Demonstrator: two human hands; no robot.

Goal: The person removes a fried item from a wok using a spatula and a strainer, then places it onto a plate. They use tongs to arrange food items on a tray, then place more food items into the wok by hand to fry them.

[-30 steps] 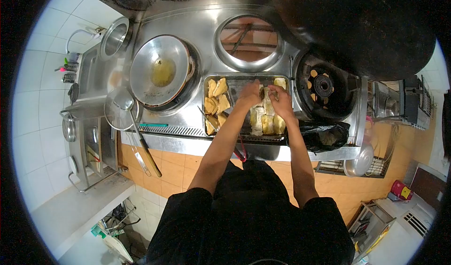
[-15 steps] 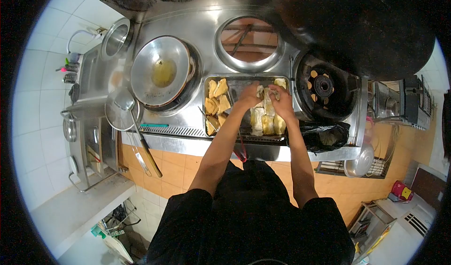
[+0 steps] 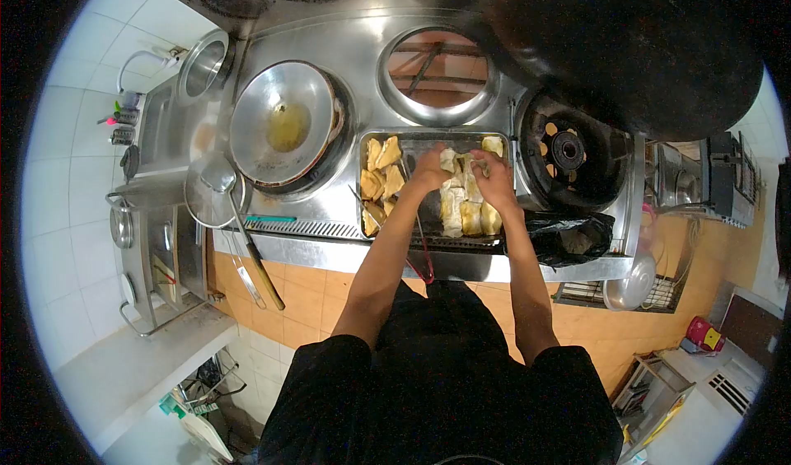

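A metal tray (image 3: 422,140) on the stove counter holds golden fried pieces (image 3: 381,181) at its left and pale, yellowish coated food pieces (image 3: 451,211) at its right. My left hand (image 3: 428,171) is closed on the edge of one pale piece (image 3: 447,161) near the tray's upper middle. At the upper right, the curled fingers of my right hand (image 3: 494,182) grip another pale piece, largely hidden beneath them. Red-handled tongs (image 3: 426,259) lean over the tray's front edge, partly behind my left forearm.
A wok (image 3: 255,135) with some oil sits to the left. A ladle (image 3: 257,267) and a strainer (image 3: 198,205) rest at the counter's left edge. On the right are an open burner (image 3: 568,148), a black plastic bag (image 3: 573,238) and a large dark wok (image 3: 659,61).
My left hand has shifted slightly left, and the pale piece at its fingers has moved left with it. My right hand stays almost in place over the pale pieces.
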